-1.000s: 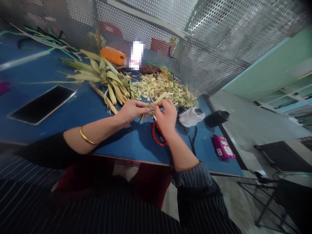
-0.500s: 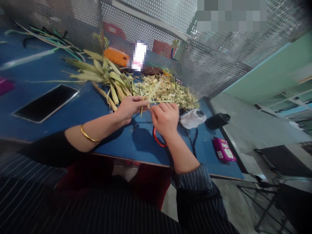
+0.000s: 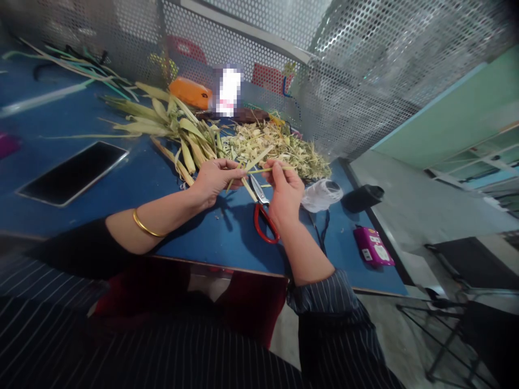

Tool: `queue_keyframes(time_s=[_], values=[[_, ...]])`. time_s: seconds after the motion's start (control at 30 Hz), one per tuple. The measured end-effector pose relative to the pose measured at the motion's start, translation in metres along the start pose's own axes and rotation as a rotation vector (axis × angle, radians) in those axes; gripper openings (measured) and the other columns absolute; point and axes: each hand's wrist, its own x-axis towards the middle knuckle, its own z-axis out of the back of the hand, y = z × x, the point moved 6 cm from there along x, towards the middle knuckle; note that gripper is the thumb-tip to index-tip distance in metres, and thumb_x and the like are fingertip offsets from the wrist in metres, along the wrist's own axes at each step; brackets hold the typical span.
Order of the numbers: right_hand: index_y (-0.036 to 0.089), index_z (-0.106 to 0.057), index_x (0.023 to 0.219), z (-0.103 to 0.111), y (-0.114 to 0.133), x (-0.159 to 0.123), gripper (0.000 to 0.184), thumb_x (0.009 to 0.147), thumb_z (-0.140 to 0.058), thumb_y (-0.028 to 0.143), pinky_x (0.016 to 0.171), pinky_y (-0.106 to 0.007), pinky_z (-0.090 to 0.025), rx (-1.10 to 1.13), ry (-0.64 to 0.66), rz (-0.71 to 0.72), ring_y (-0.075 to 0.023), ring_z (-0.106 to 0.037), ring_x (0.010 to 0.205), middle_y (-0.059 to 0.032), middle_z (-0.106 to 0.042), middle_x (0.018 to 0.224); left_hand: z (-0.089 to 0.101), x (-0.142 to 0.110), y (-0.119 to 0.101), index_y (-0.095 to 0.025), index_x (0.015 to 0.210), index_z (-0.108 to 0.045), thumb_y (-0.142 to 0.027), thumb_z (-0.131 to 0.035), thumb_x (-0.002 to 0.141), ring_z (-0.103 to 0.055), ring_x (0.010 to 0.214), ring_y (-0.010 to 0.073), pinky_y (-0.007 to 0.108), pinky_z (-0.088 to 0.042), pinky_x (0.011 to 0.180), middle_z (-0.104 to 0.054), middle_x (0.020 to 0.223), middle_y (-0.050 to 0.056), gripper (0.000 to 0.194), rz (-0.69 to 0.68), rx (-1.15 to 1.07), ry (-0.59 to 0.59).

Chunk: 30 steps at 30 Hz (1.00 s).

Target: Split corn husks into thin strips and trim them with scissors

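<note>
My left hand (image 3: 219,181), with a gold bangle on the wrist, pinches several crossed strips of dry corn husk (image 3: 259,158) between thumb and fingers. From there one thin strip runs right to my right hand (image 3: 286,189), whose thumb and forefinger close on it. Red-handled scissors (image 3: 259,190) lie on the blue table below the strips, their right side partly behind my right hand. Beyond my hands spreads a heap of shredded husk (image 3: 279,143). Whole pale-green corn husks (image 3: 188,143) lie to the left of that heap.
A dark tablet-like slab (image 3: 75,173) lies on the left of the blue table (image 3: 194,235). A white wrapped spool (image 3: 322,194), a black cylinder (image 3: 362,199) and a purple packet (image 3: 373,246) are at the right. A perforated metal screen (image 3: 251,38) stands behind.
My right hand has moved slightly up and right, away from my left, drawing the thin strip out between them. The scissors' blades now show. My left hand stays nearly in place.
</note>
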Motion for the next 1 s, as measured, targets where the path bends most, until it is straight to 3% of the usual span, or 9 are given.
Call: queue_keyframes(time_s=[0.13,0.23,0.33,0.6,0.77,1.0], values=[[0.023,-0.062,0.088,-0.011,0.019,-0.009,0.013,0.083,-0.061,0.035,0.068,-0.029,-0.052,-0.125,0.145,0.126,-0.0117,-0.061,0.063,0.0012,-0.068,0.076,-0.001,-0.002,-0.006,-0.013,0.072,-0.064,-0.021,-0.082,0.061,-0.061,0.055,0.01,0.025,-0.054,0.059,-0.064,0.063,0.0,0.022,-0.094,0.083,0.003],[0.021,-0.062,0.077,-0.013,0.021,-0.011,0.014,0.084,-0.06,0.033,0.061,-0.026,-0.047,-0.224,0.224,0.159,-0.0105,-0.054,0.057,0.0027,-0.063,0.066,-0.003,-0.003,-0.008,-0.012,0.074,-0.067,-0.023,-0.081,0.061,-0.061,0.056,0.0098,0.024,-0.054,0.06,-0.065,0.063,0.0,0.022,-0.143,0.141,0.022],[0.021,-0.067,0.078,-0.014,0.017,-0.01,0.016,0.085,-0.057,0.03,0.06,-0.026,-0.043,-0.382,0.271,0.188,-0.0114,-0.053,0.06,0.0025,-0.061,0.064,-0.003,-0.004,-0.01,-0.011,0.076,-0.07,-0.024,-0.08,0.063,-0.062,0.059,0.0105,0.025,-0.055,0.062,-0.067,0.065,0.001,0.02,-0.174,0.188,0.009],[0.02,-0.066,0.077,-0.013,0.014,-0.011,0.015,0.084,-0.057,0.028,0.058,-0.025,-0.039,-0.597,0.265,0.215,-0.0107,-0.05,0.057,0.0024,-0.062,0.065,0.0,-0.003,-0.011,-0.013,0.075,-0.074,-0.026,-0.075,0.065,-0.063,0.057,0.0118,0.024,-0.055,0.06,-0.068,0.062,0.003,0.016,-0.247,0.307,-0.011],[0.02,-0.061,0.082,-0.014,0.014,-0.013,0.009,0.083,-0.058,0.029,0.062,-0.026,-0.041,-0.65,0.25,0.233,-0.0123,-0.055,0.06,0.0024,-0.063,0.066,0.0,-0.001,-0.009,-0.014,0.074,-0.075,-0.027,-0.074,0.065,-0.062,0.056,0.0118,0.023,-0.053,0.058,-0.068,0.061,0.003,0.015,-0.294,0.394,-0.001],[0.021,-0.055,0.098,-0.016,0.016,-0.014,0.015,0.085,-0.058,0.029,0.064,-0.026,-0.041,-0.64,0.249,0.26,-0.012,-0.056,0.06,0.0048,-0.06,0.066,-0.003,-0.003,-0.005,-0.013,0.073,-0.073,-0.025,-0.074,0.064,-0.064,0.058,0.0123,0.024,-0.054,0.059,-0.068,0.063,0.003,0.015,-0.231,0.303,0.02]])
